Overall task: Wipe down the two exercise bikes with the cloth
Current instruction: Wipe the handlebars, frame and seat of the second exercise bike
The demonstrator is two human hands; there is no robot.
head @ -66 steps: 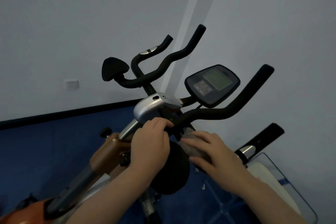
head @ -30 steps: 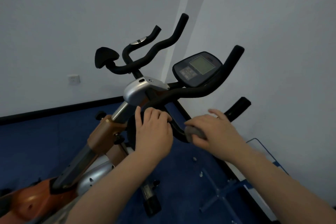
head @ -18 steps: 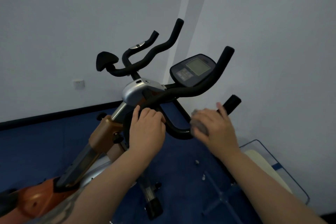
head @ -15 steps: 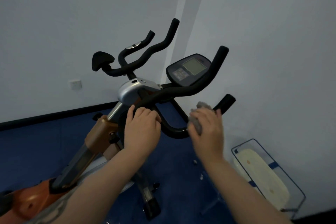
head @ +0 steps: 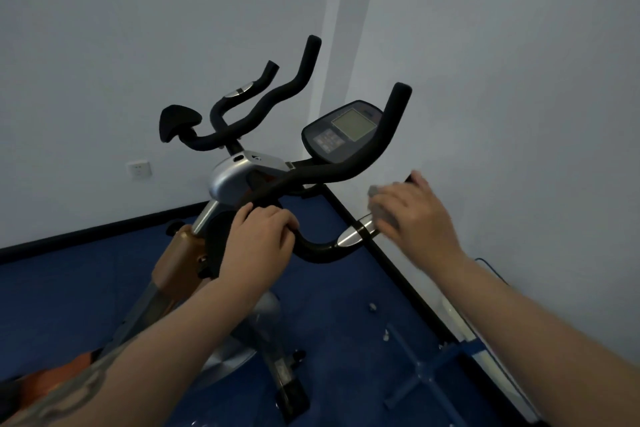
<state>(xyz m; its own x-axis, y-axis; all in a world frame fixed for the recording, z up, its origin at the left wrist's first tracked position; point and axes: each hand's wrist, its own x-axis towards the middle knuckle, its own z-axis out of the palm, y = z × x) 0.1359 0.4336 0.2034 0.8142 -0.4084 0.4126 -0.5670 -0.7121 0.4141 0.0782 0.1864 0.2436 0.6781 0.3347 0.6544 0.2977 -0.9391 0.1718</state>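
An orange and silver exercise bike (head: 239,177) with black handlebars (head: 332,170) stands in a room corner. Its console (head: 346,135) faces me. My left hand (head: 259,243) grips the near bend of the handlebar, just below the silver housing. My right hand (head: 412,215) holds a small grey cloth (head: 379,206) wrapped round the lower right grip. Its fingers hide most of that grip. A chrome sensor plate (head: 356,234) shows on the bar just left of the cloth. Only one bike is in view.
White walls meet in the corner behind the bike. A wall socket (head: 138,169) sits low on the left wall. Blue floor (head: 69,295) lies below. A clear tray on a blue frame (head: 460,329) stands at the lower right, by the wall.
My right hand has slid the cloth outward along the lower right bar toward its tip, uncovering the chrome plate. My left hand has kept its hold on the handlebar bend.
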